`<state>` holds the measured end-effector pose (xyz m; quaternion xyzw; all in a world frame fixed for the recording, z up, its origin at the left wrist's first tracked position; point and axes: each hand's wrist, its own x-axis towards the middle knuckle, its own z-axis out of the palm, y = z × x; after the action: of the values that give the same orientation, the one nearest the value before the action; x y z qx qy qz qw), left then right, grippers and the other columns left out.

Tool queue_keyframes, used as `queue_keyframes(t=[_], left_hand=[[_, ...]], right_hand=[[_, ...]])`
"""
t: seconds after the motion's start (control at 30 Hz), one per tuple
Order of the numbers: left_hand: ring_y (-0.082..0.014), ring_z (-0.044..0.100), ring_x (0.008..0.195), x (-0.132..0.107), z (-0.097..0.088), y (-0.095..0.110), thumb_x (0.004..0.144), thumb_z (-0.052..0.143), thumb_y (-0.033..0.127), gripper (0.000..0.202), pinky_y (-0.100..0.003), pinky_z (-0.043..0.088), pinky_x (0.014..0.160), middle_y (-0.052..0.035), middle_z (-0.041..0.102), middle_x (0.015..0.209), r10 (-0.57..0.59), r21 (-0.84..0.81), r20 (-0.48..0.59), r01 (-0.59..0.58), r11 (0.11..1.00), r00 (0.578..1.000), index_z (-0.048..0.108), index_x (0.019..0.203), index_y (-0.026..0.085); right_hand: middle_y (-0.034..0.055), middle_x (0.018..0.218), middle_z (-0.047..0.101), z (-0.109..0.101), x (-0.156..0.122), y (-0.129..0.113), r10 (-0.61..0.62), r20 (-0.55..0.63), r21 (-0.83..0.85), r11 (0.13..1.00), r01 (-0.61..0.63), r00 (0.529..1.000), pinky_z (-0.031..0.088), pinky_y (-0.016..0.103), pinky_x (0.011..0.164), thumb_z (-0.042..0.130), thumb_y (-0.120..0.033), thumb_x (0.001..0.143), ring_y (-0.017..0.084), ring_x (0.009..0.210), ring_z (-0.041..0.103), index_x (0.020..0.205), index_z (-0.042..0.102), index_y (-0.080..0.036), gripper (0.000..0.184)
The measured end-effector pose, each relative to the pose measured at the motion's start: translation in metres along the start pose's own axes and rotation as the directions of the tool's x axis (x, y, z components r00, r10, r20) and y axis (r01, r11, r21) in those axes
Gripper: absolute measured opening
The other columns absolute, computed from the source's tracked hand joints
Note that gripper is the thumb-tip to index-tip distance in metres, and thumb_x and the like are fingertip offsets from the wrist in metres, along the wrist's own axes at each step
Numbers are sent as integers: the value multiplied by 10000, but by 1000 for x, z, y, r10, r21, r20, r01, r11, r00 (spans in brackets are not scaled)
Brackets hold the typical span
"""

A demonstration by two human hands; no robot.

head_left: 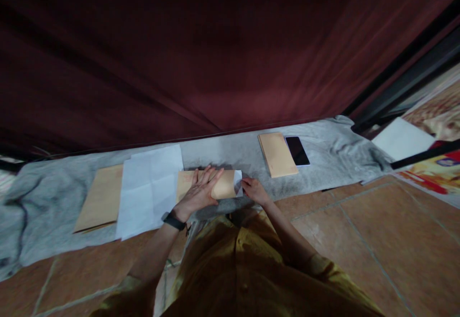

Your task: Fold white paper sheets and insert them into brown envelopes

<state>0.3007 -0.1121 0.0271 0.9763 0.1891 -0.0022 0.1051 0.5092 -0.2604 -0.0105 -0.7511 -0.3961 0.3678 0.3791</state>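
A brown paper envelope [225, 186] lies crosswise on the grey cloth right in front of me. My left hand [203, 185] rests on it with the fingers spread, pressing it flat. At its right end a white flap or paper edge [237, 183] shows; whether it belongs to the envelope or sticks out of it I cannot tell. My right hand [254, 190] is at that white end, fingers closed in a pinch at its edge. A dark watch [174, 220] sits on my left wrist.
Left of the envelope lie white paper sheets [151, 187] and more brown envelopes [102, 195]. To the right are a stack of brown envelopes [277, 155] and a phone [297, 151]. A dark red curtain [230, 58] hangs behind the cloth-covered surface [223, 149]. Tiled floor [388, 226] lies below.
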Motion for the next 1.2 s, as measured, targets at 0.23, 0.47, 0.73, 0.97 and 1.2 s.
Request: queue_keyframes(t=[0.23, 0.47, 0.73, 0.97, 1.2], left_hand=[[-380, 206, 1556, 3, -2, 8, 698, 853, 341, 1190, -657, 103, 1230, -208, 304, 1647, -1, -2, -3, 1, 1000, 1000, 131, 1639, 250], [-377, 197, 1557, 4, -1, 9, 704, 846, 351, 1191, -649, 109, 1231, -213, 324, 1633, 7, -10, 1, -7, 1000, 1000, 115, 1637, 235], [-388, 213, 1549, 5, 1, 10, 701, 845, 371, 1215, -652, 106, 1232, -201, 321, 1633, 15, -36, -4, -15, 999, 1000, 83, 1640, 249], [-392, 207, 1550, 7, 1, 10, 695, 847, 379, 1207, -668, 103, 1224, -201, 312, 1638, 17, -52, 5, -16, 999, 1000, 103, 1637, 251], [-394, 220, 1547, 8, 2, 12, 701, 843, 363, 1189, -671, 98, 1226, -194, 303, 1647, 17, -71, 6, -16, 997, 1000, 118, 1638, 263]], right_hand=[[-42, 523, 553, 1, 1, 1, -12, -1, -27, 1000, 12, 1000, 352, 224, 574, 525, -162, 871, 118, 564, 534, 570, 586, -215, 311], [-36, 598, 617, 3, 3, 2, -8, -16, -21, 1000, 8, 1000, 391, 225, 592, 566, -179, 857, 132, 608, 571, 670, 650, -224, 210], [21, 798, 735, 6, 5, 6, 21, -37, -51, 998, -23, 999, 455, 242, 679, 605, -181, 851, 170, 767, 648, 794, 720, -196, 130], [35, 811, 752, 7, 6, 7, 40, -25, -77, 996, -41, 999, 458, 235, 667, 612, -171, 860, 168, 761, 663, 821, 731, -179, 126], [28, 804, 747, 9, 7, 10, 33, -50, -81, 996, -37, 998, 443, 235, 644, 647, -211, 853, 161, 742, 648, 783, 719, -191, 103]])
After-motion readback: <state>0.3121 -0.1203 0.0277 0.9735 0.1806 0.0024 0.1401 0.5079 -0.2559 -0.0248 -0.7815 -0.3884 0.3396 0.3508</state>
